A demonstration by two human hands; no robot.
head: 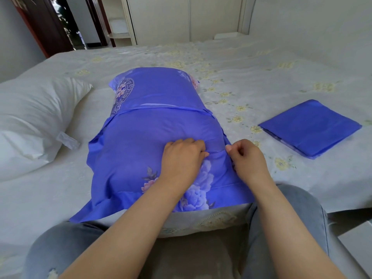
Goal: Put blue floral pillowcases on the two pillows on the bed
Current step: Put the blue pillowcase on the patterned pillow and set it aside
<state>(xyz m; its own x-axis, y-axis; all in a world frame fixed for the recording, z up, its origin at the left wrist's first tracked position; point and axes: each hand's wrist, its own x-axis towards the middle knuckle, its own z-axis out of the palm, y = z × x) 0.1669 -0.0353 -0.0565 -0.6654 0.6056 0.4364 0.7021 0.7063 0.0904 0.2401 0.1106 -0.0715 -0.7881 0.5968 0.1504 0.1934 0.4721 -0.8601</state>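
Observation:
A pillow inside a blue floral pillowcase (153, 125) lies lengthwise on the bed in front of me, its loose open end hanging at the near bed edge. My left hand (182, 156) rests on the case's near part, fingers curled into a fold of fabric. My right hand (246, 158) pinches the case's right edge between thumb and curled fingers. A bare white pillow (34, 119) lies to the left. A second blue pillowcase (310, 127), folded flat, lies on the right.
The bed (251, 77) wears a pale sheet with yellow flowers. My knees in grey jeans (287, 214) press against its near edge. A white wardrobe (161, 19) and a dark doorway (60, 23) stand beyond the bed.

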